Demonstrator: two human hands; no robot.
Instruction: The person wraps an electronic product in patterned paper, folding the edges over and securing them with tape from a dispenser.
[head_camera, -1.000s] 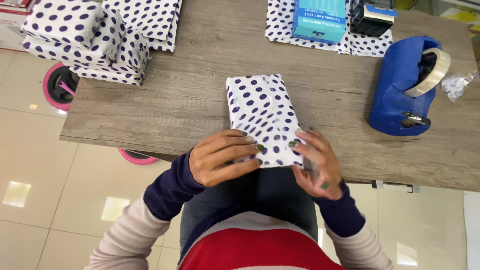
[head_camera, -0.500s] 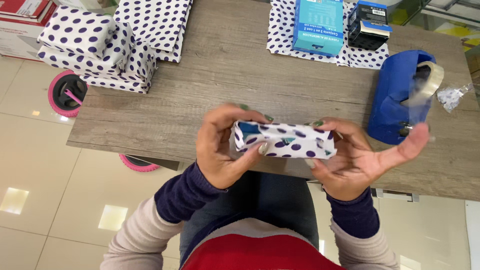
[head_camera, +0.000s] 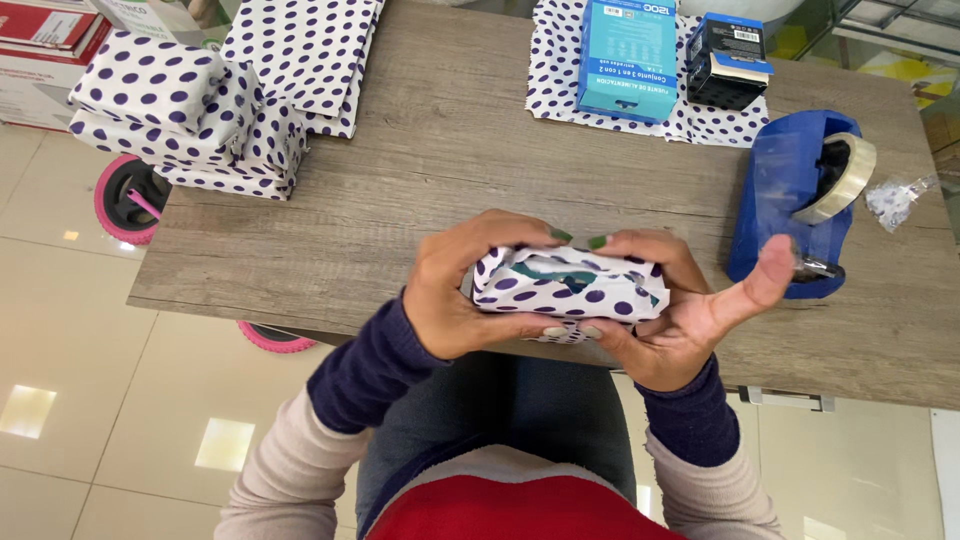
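I hold a small box wrapped in white paper with dark purple dots (head_camera: 570, 288) up off the wooden table (head_camera: 420, 200), end flap toward me. My left hand (head_camera: 460, 290) grips its left end, fingers over the top, thumb beneath. My right hand (head_camera: 680, 305) cups its right end from below, fingers pressing the folded flap, with the thumb stuck out toward the blue tape dispenser (head_camera: 800, 200). A bit of teal box shows through the open fold.
A stack of wrapped dotted packages (head_camera: 190, 110) and loose dotted paper (head_camera: 305, 55) lie at the far left. A blue box (head_camera: 628, 55) and a black box (head_camera: 730, 60) rest on dotted paper at the back. A small plastic bag (head_camera: 893, 198) lies far right.
The wrapped box lay flat on the table; both hands lifted it and turned it on its side, and my fingers now press the end fold.
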